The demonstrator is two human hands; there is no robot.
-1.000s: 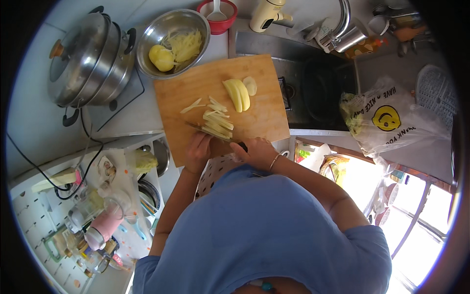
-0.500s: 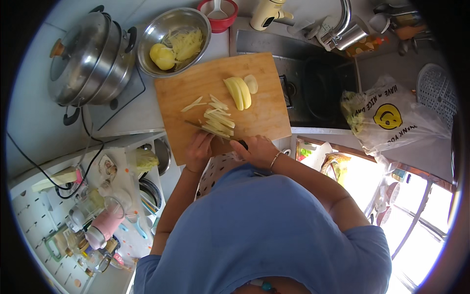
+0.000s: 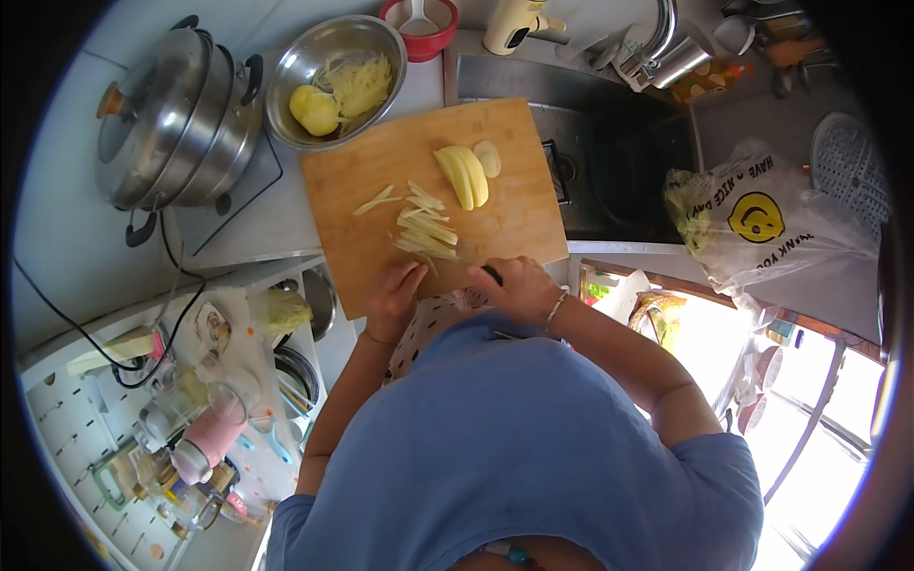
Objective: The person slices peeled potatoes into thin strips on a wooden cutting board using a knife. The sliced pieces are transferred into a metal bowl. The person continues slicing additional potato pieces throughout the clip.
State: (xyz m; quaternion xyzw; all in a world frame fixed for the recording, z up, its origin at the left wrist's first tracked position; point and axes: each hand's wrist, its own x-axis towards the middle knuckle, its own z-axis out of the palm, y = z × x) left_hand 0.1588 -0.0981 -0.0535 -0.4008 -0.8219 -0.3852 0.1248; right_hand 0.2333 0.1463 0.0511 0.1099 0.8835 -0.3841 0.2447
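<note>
My right hand grips the black handle of a kitchen knife; its blade reaches left along the near side of cut potato strips. My left hand is at the board's near-left part, fingers curled beside the blade; whatever they press or hold is unclear. On the wooden cutting board, thicker pale-yellow slices and a round slice lie farther back, with a few loose strips at left. A steel bowl behind the board holds a peeled potato and fine shreds.
A steel steamer pot on a cooktop stands left. At right are the sink, faucet and a plastic bag. A red bowl and cream appliance stand at back; a cluttered shelf is lower left.
My right hand and the knife have shifted a little to the right. My left hand has moved slightly right too, its fingers still curled at the board's near edge.
</note>
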